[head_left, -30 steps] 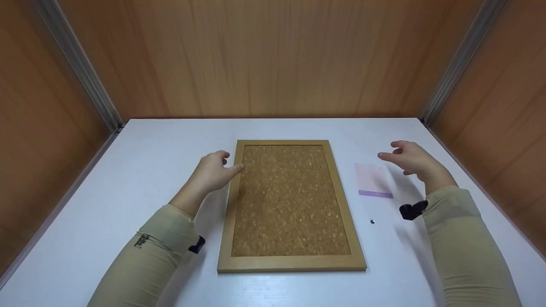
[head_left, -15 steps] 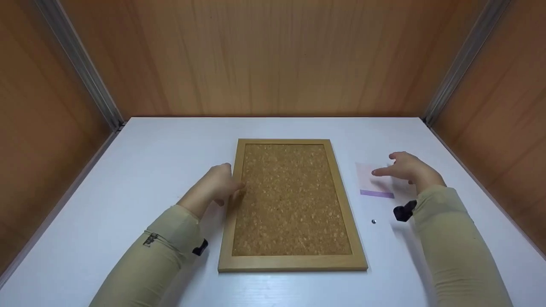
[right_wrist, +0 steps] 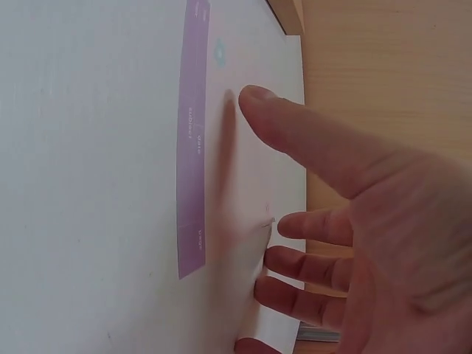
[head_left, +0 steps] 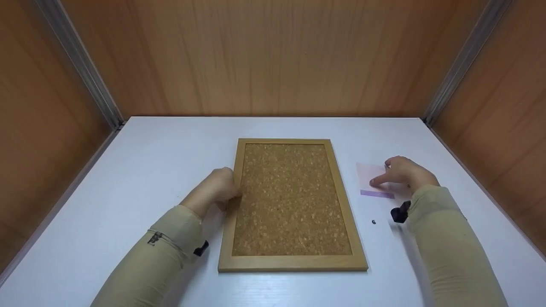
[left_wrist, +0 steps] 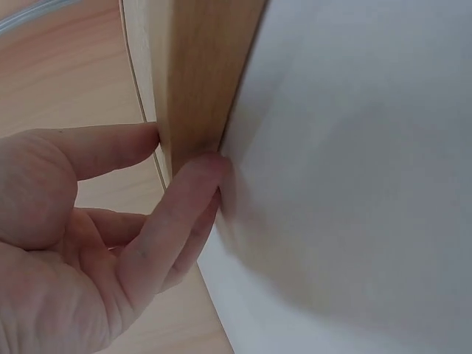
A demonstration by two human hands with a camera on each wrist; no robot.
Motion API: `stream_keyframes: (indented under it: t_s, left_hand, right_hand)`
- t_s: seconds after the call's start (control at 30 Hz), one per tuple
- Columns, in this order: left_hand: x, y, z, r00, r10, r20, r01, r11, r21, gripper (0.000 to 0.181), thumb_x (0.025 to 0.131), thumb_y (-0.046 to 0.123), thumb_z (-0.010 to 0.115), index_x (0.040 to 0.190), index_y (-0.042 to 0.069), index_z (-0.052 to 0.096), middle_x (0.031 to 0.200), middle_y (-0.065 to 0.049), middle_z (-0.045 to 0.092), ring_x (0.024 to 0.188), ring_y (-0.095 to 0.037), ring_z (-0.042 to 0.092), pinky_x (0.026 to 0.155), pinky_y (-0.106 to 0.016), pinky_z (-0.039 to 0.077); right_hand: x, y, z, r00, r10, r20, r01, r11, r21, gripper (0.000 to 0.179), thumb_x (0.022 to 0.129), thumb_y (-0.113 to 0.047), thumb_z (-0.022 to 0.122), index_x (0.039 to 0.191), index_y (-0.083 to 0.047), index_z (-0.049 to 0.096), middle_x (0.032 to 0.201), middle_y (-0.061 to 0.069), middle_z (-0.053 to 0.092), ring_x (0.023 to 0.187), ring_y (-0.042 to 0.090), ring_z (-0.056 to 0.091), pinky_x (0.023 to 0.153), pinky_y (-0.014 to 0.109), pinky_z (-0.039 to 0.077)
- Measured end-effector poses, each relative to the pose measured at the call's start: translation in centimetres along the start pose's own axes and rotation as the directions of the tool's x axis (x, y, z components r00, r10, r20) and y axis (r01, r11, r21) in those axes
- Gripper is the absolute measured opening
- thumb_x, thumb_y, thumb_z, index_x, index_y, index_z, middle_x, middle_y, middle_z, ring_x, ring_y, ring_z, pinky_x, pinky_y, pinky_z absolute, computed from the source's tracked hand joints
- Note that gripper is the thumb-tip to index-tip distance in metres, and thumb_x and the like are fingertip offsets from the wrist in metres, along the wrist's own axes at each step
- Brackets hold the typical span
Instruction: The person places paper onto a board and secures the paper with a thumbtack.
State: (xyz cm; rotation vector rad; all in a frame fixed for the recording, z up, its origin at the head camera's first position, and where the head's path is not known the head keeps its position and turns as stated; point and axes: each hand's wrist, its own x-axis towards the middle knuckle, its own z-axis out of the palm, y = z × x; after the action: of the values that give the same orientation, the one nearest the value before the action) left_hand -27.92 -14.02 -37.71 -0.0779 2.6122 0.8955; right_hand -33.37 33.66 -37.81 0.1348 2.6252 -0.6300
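A wood-framed cork board (head_left: 294,200) lies on the white table, long side running away from me. My left hand (head_left: 215,189) pinches its left edge: in the left wrist view the thumb (left_wrist: 122,147) rests on the frame's top face and the fingertips (left_wrist: 214,168) are at its lower edge. To the right of the board lies a pale pink memo sheet (head_left: 367,174) with a purple printed strip along its near edge. Over it is my right hand (head_left: 403,172), thumb above the paper. In the right wrist view its fingertips (right_wrist: 279,259) are at the sheet's far edge.
A tiny shiny metallic piece (head_left: 374,221) lies on the table between the board and the right sleeve. Wood-grain panels (head_left: 277,59) enclose the white table (head_left: 170,140) at the back and both sides.
My right hand has come down and left onto the memo sheet. My left hand has slid nearer along the board's left edge and now grips it. The board and sheet stay put.
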Motion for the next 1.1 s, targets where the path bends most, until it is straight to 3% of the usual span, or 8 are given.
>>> stream_keyframes:
  t_s: [0.43, 0.7, 0.93, 1.1]
  left_hand:
    - [-0.12, 0.59, -0.36, 1.0, 0.024, 0.009, -0.025, 0.996, 0.082, 0.018, 0.094, 0.004, 0.069, 0.105, -0.009, 0.063, 0.082, -0.017, 0.068, 0.072, -0.028, 0.07, 0.059, -0.035, 0.059]
    - [-0.09, 0.13, -0.28, 1.0, 0.031, 0.005, -0.031, 0.996, 0.082, 0.007, 0.092, 0.003, 0.069, 0.094, -0.004, 0.068, 0.08, -0.015, 0.069, 0.072, -0.027, 0.069, 0.06, -0.037, 0.059]
    - [0.0, 0.32, -0.06, 1.0, 0.013, 0.011, -0.013, 0.997, 0.072, 0.017, 0.095, 0.007, 0.068, 0.103, -0.008, 0.066, 0.081, -0.017, 0.068, 0.07, -0.027, 0.07, 0.057, -0.036, 0.059]
    - [-0.11, 0.18, 0.02, 1.0, 0.013, 0.008, -0.014, 0.998, 0.065, 0.021, 0.095, 0.007, 0.067, 0.109, -0.009, 0.065, 0.082, -0.016, 0.068, 0.072, -0.026, 0.069, 0.058, -0.034, 0.058]
  right_hand:
    - [0.58, 0.72, 0.42, 1.0, -0.006, 0.003, 0.006, 0.999, 0.041, 0.104, 0.08, -0.051, 0.084, 0.151, 0.004, 0.031, 0.149, 0.032, 0.034, 0.124, 0.044, 0.039, 0.105, 0.062, 0.038]
    - [0.81, 0.52, 0.6, 0.998, -0.046, -0.048, 0.046, 0.999, -0.015, 0.102, 0.079, -0.053, 0.084, 0.147, 0.001, 0.03, 0.141, 0.029, 0.038, 0.121, 0.042, 0.041, 0.099, 0.059, 0.041]
    - [0.52, 0.79, 0.72, 0.998, -0.035, -0.061, 0.036, 0.999, 0.016, 0.106, 0.079, -0.052, 0.085, 0.148, 0.0, 0.023, 0.145, 0.031, 0.035, 0.129, 0.047, 0.037, 0.106, 0.066, 0.032]
    - [0.54, 0.65, 0.85, 0.997, -0.057, -0.05, 0.059, 0.997, 0.057, 0.105, 0.08, -0.046, 0.086, 0.148, -0.003, 0.018, 0.145, 0.03, 0.036, 0.13, 0.044, 0.036, 0.109, 0.064, 0.029]
